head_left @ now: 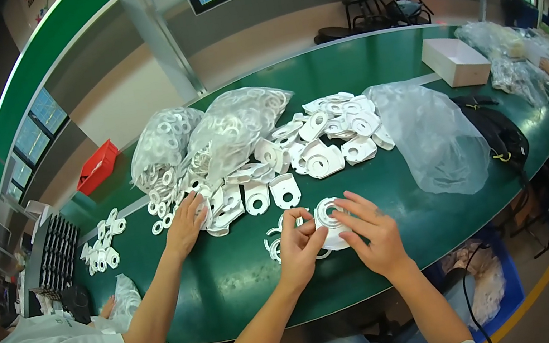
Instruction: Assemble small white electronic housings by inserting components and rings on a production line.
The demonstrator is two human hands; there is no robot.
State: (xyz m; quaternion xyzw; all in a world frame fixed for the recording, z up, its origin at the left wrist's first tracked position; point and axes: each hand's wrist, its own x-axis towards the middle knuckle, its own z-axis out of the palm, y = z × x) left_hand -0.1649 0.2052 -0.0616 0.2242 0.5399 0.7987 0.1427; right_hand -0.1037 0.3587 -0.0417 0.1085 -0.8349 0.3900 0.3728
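Observation:
A white plastic part (333,234), a plate with a round ringed opening, is between my two hands over the near edge of the green table. My right hand (380,237) grips its right side, thumb below and fingers over the ring. Curled in a pinch at the part's left side is my left hand (295,254); what its fingertips hold is hidden. Several thin white rings (273,248) lie just left of my left hand, partly covered by it. Beyond both hands spreads a heap of similar white plates (322,159).
Clear bags of white rings (238,127) stand behind the heap. A co-worker's hand (187,224) reaches into the pile at left. An empty-looking plastic bag (432,138), a black bag (497,134) and a white box (456,61) lie right. A red bin (97,167) sits far left.

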